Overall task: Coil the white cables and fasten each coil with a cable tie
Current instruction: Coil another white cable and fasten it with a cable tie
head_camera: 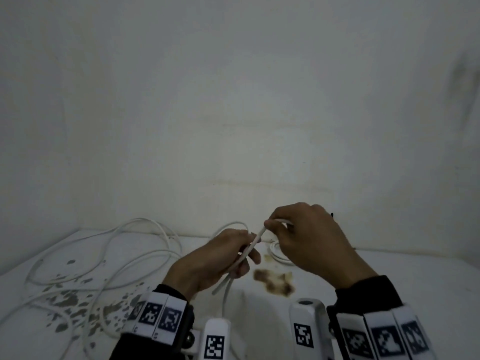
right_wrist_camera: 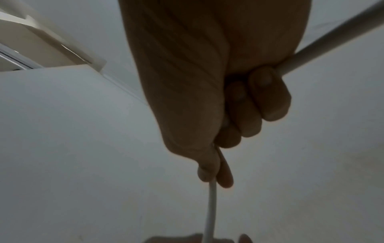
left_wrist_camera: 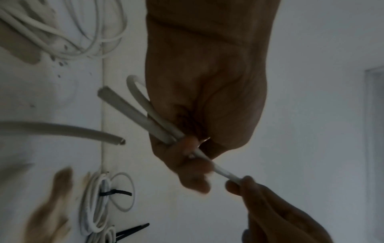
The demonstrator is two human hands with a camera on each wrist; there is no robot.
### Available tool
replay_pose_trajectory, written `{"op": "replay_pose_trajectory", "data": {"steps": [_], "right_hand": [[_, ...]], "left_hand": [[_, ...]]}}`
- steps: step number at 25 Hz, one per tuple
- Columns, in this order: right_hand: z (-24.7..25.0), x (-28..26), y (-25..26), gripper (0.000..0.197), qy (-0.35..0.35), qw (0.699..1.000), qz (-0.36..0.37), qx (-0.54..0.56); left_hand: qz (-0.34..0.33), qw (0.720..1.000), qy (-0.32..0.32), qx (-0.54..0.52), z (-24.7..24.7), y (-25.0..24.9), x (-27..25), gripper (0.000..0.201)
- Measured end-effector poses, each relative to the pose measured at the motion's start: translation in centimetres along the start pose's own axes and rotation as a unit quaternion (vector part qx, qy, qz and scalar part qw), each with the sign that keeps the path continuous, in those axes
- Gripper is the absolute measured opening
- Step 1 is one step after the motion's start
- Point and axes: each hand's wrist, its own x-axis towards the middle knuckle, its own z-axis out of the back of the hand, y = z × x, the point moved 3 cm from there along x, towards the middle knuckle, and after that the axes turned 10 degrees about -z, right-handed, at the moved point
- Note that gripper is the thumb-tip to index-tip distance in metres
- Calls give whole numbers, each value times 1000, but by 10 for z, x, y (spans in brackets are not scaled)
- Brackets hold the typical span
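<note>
Coiling has just begun: the left hand (head_camera: 215,258) grips the white cable (head_camera: 255,240) folded double above the table (head_camera: 389,276), apparently its first loop. The right hand (head_camera: 309,237) pinches the same cable just beyond and must feed the next turn back into the left fist.

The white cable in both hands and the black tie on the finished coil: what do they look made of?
White cable: apparently plastic-sheathed, smooth and matte; it bends into a tight loop by the left hand, and its cut end is flat. Black tie on the finished coil: probably nylon, a thin strip cinching the strands; finish unclear.
</note>
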Motion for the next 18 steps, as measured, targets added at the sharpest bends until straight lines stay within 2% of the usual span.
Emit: {"op": "replay_pose_trajectory", "data": {"steps": [2, 3, 5, 6, 7, 9, 11, 12, 14, 16, 18], "right_hand": [[6, 2, -8, 20, -47, 998, -29, 15], [9, 2, -10, 20, -72, 996, -42, 30], [14, 2, -11, 20, -113, 989, -68, 60], [15, 1, -11, 22, -123, 987, -79, 70], [16, 0, -11, 25, -130, 984, -88, 80], [16, -1, -11, 30, -148, 978, -109, 102], [17, -2, -13, 35, -169, 969, -129, 126], [18, -2, -14, 37, -180, 964, -137, 138], [18, -3, -16, 40, -197, 955, -153, 164], [17, -3, -17, 40, -212, 946, -166, 183], [16, -2, -22, 40, -226, 936, -180, 202]], "left_hand": [[-25, 994, 2, 104, -6, -9, -1, 28], [-62, 979, -10, 194, -7, -13, -2, 32], [-137, 926, -59, 347, -9, -21, -7, 41], [-153, 912, -107, 364, -7, -23, -8, 46], [-163, 911, -144, 351, -6, -22, -8, 51], [-152, 942, -140, 266, -2, -20, -6, 58], [-108, 984, -70, 127, -2, -17, -7, 56], [-80, 995, -42, 52, -1, -16, -8, 53], [-45, 997, -13, -67, 1, -15, -7, 48], [-21, 984, 12, -177, 2, -13, -2, 41], [0, 969, 49, -241, 0, -13, 4, 34]]}}
